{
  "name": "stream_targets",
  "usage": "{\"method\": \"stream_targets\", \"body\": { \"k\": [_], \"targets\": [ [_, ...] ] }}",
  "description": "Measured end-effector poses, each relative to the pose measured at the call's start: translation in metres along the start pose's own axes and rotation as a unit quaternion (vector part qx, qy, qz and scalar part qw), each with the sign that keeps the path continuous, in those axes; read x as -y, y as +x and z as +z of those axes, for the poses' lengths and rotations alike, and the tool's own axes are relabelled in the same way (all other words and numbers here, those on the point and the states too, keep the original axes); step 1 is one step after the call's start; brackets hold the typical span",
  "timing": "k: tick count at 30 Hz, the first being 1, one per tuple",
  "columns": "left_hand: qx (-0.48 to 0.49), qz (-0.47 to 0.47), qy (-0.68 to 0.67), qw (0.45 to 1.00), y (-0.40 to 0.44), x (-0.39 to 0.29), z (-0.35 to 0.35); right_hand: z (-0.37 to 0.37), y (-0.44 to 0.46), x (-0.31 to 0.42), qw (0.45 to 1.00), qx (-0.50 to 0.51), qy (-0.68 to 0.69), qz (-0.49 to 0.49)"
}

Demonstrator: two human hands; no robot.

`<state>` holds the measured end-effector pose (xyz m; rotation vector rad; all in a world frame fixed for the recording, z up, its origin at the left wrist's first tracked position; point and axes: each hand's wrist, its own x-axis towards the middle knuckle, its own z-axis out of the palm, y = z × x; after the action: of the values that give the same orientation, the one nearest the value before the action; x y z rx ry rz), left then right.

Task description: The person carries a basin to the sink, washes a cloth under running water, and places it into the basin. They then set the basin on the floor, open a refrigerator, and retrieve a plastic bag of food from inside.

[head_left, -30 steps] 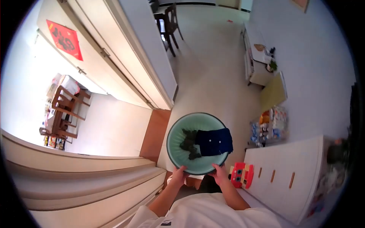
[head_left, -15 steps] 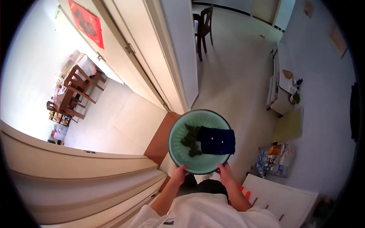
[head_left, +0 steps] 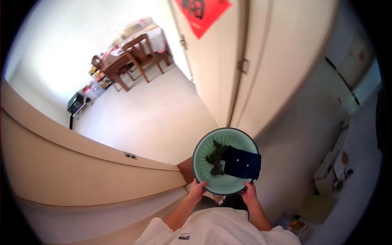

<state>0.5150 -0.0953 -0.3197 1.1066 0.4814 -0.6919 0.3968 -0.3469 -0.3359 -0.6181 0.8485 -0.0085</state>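
A round green basin (head_left: 225, 187) is held out in front of my body. My left hand (head_left: 197, 190) grips its near rim on the left, and my right hand (head_left: 248, 192) grips the near rim on the right, with the thumbs on the inner side. Inside, a folded dark blue cloth (head_left: 242, 163) with two small white dots lies on the right and overlaps the rim. Beside it on the left is a crumpled dark green-brown item (head_left: 216, 158). The fingers beneath the basin are mostly hidden.
A doorway opens ahead on the left, with a door (head_left: 212, 61) bearing a red paper (head_left: 203, 14). Beyond stand a wooden chair (head_left: 141, 55) and a table (head_left: 116, 64). A black box (head_left: 75, 103) stands by the far wall. At right is a low cabinet (head_left: 326, 179).
The view has turned left toward the doorway, so the door and table room now fill more of it. The white drawer cabinet has left view. Both hands still hold the basin.
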Motion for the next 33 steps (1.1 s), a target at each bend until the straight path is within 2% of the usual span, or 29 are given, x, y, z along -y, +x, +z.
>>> {"method": "stream_targets", "body": {
  "k": [3, 15, 16, 19, 24, 26, 28, 31, 33],
  "targets": [
    [-0.048, 0.0, -0.051, 0.998, 0.012, -0.054, -0.006, 0.078, 0.029, 0.025, 0.998, 0.01, -0.066, 0.015],
    [-0.166, 0.101, -0.263, 0.945, 0.095, -0.204, -0.077, 0.325, 0.174, 0.045, 0.952, 0.208, -0.218, 0.057],
    [-0.201, 0.085, -0.263, 0.94, 0.1, -0.224, -0.079, 0.346, 0.191, 0.043, 0.952, 0.203, -0.221, 0.063],
    [-0.203, 0.117, -0.314, 0.92, 0.122, -0.263, -0.1, 0.421, 0.223, 0.052, 0.942, 0.216, -0.236, 0.103],
    [-0.268, 0.147, -0.374, 0.876, 0.152, -0.33, -0.129, 0.538, 0.272, 0.057, 0.921, 0.242, -0.302, 0.045],
    [-0.293, 0.158, -0.396, 0.856, 0.163, -0.356, -0.144, 0.581, 0.294, 0.054, 0.909, 0.319, -0.261, 0.061],
    [-0.318, 0.164, -0.405, 0.841, 0.172, -0.382, -0.158, 0.631, 0.308, 0.045, 0.889, 0.392, -0.205, 0.117],
    [-0.328, 0.178, -0.425, 0.825, 0.192, -0.411, -0.191, 0.721, 0.313, 0.023, 0.817, 0.474, -0.137, 0.297],
    [-0.321, 0.194, -0.453, 0.809, 0.211, -0.432, -0.215, 0.763, 0.33, -0.01, 0.791, 0.493, -0.13, 0.338]
  ]
}}
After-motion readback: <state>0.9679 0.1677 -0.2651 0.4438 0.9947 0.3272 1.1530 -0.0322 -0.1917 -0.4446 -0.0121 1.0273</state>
